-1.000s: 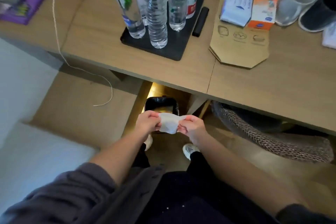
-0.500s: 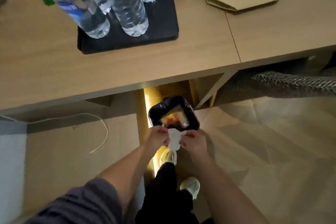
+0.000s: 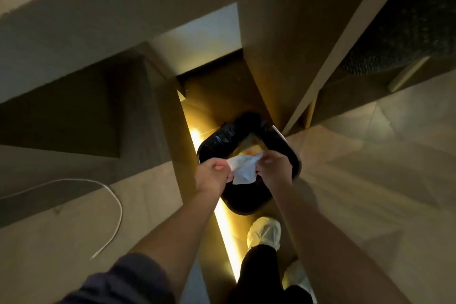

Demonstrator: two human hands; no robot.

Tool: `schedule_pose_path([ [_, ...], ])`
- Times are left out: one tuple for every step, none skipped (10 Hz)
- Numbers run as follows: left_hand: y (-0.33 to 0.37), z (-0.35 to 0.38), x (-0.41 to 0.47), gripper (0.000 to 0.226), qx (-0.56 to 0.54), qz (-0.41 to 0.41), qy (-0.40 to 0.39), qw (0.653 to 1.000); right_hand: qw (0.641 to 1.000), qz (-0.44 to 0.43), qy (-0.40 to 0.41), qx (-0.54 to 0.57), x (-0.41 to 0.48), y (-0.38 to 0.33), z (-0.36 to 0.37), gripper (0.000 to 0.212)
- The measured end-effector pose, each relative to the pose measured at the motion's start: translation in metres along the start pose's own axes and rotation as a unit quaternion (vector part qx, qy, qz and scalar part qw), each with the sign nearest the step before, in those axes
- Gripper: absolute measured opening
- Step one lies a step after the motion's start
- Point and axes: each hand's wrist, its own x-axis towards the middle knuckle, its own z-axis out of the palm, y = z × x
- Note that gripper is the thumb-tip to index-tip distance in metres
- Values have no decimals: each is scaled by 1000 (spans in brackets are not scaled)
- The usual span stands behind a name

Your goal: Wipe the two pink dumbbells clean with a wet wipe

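Note:
A crumpled white wet wipe point(image 3: 243, 171) is stretched between both my hands. My left hand point(image 3: 214, 175) pinches its left end and my right hand point(image 3: 275, 165) pinches its right end. Both hands hold it directly above a black bin point(image 3: 287, 153) lined with a black bag, which stands on the floor under the desk. Some orange and yellow rubbish shows inside the bin behind the wipe. The pink dumbbells are out of sight.
The desk's underside and its wooden panels point(image 3: 266, 76) fill the upper part of the view. A glowing light strip point(image 3: 227, 234) runs along the floor. A white cable point(image 3: 116, 207) lies on the left. My white shoes point(image 3: 265, 232) stand just below the bin.
My head has dipped lower, so the desk top and bottles left the view. Both hands carried the wipe forward, from the bin's near edge to over its opening.

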Motion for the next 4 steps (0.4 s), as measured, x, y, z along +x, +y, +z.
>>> schedule_pose_path([
  [-9,10,17,21,10,5,-13,1000,994,-31,-38,-94,17,6,8,29],
  [-13,8,21,64,72,-6,-49,996,990,-44,-111,-76,22,9,2,44],
  [-11,-5,5,78,194,35,-67,978,981,-84,-138,-106,4,14,-16,64],
  [9,-19,-25,84,365,104,-73,922,962,-130,-80,-226,-24,14,-44,73],
])
